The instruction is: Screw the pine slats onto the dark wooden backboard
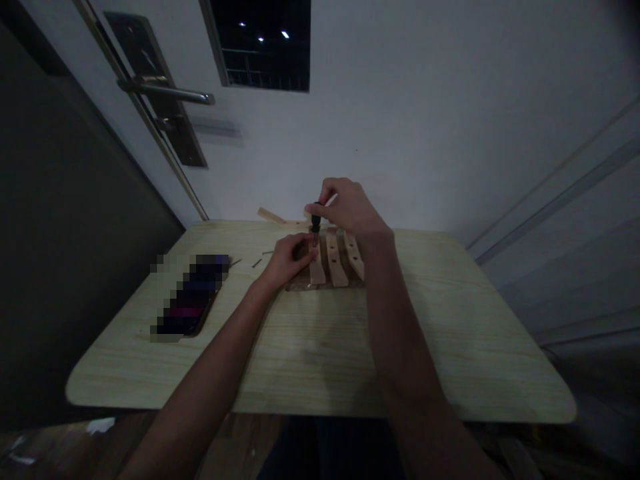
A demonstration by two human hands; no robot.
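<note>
My right hand (347,208) is closed around the top of a small black-handled screwdriver (315,223), held upright with its tip down on a wooden piece. My left hand (289,260) rests closed on the left end of a small wooden assembly (336,263) of three pale slats lying on a flat base, holding it steady on the table. The screwdriver tip sits just beside my left fingers.
The pale wood-grain table (325,347) stands against a white wall. A blurred-out phone (193,300) lies at the left. Loose screws (257,261) lie between phone and assembly. A spare wooden stick (273,215) lies at the far edge. A door with a metal handle (167,92) is at upper left.
</note>
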